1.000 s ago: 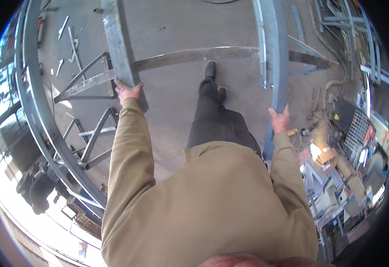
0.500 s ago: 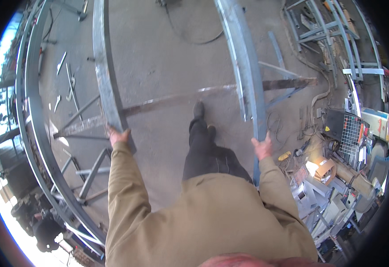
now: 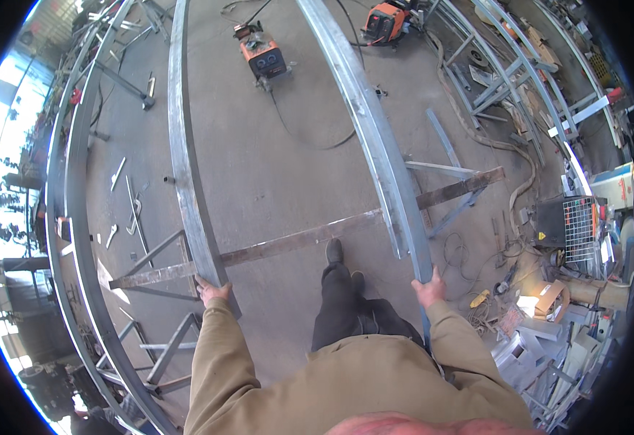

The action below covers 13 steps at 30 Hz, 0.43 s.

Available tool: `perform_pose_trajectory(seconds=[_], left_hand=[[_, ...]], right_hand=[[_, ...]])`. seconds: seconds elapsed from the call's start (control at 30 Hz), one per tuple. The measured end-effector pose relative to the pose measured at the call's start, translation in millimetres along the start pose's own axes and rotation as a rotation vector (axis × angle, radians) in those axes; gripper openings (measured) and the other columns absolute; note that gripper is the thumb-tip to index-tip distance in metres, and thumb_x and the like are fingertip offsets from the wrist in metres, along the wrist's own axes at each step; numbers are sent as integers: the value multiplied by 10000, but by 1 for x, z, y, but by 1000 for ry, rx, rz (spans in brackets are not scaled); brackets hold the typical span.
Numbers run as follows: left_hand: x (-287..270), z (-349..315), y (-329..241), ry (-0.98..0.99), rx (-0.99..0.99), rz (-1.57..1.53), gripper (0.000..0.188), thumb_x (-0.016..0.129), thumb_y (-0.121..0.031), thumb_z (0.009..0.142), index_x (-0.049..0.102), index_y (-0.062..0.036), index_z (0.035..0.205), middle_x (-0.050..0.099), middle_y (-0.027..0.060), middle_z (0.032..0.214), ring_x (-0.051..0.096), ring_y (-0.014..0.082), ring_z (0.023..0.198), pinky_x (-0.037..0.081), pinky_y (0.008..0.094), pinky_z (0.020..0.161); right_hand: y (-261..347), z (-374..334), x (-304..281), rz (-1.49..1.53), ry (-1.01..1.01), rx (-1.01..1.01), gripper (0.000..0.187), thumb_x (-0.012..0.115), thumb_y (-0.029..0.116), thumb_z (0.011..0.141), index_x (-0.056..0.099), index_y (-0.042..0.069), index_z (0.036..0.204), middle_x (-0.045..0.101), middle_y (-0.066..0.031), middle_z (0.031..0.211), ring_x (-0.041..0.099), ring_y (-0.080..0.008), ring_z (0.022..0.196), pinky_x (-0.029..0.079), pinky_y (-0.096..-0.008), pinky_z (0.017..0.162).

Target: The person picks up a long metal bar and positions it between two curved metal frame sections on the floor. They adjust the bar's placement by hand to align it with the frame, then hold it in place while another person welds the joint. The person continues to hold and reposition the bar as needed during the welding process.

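My left hand [image 3: 213, 291] is closed on the near end of a long grey steel beam [image 3: 190, 159], its thumb lying across the metal. Over on the right, my right hand [image 3: 431, 289] grips the near part of a second steel beam [image 3: 375, 141], which runs away from me almost parallel to the first. Both beams rest across a rusty steel crossbar [image 3: 295, 243] of a trestle. My legs stand between the two beams, with one boot close to the crossbar. The undersides of both grips are hidden.
Ahead on the floor stand an orange welding machine [image 3: 263, 56] and another orange machine [image 3: 384, 23]. More long beams [image 3: 78, 188] run along the left. A trailing cable [image 3: 299, 134] crosses the floor. Clutter with a wire basket [image 3: 579, 228] and a cardboard roll [image 3: 551, 299] lies right.
The view has tilted upward, bringing the orange machines and the beams' farther lengths into sight. Both hands stay on the same beams.
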<state>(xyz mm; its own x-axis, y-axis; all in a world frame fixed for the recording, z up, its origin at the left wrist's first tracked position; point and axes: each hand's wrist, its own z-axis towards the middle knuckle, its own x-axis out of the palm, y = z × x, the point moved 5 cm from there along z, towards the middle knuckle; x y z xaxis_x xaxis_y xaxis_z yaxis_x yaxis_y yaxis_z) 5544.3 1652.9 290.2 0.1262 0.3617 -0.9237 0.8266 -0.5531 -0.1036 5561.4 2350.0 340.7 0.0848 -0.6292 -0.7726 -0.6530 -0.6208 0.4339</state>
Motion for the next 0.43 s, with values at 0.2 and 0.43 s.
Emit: perform_pose_trajectory(seconds=[0.2, 0.43], left_hand=[[14, 15, 13, -18, -29, 74, 1476, 941, -410, 610, -65, -157, 1660, 313, 343, 1592, 410, 490, 1442, 394, 504, 1189], [24, -10, -15, 19, -333, 244, 1321, 874, -419, 787, -104, -273, 1662, 137, 172, 1725, 232, 427, 1558, 262, 569, 1256]], right_hand=[[0, -3, -5, -105, 13, 51, 719, 809, 396, 727, 558, 129, 1346, 722, -237, 1149, 693, -425, 1081, 543, -505, 954], [6, -6, -16, -118, 133, 74, 993, 798, 460, 735, 397, 121, 1578, 678, -247, 1298, 669, -399, 1182, 519, -459, 1039]])
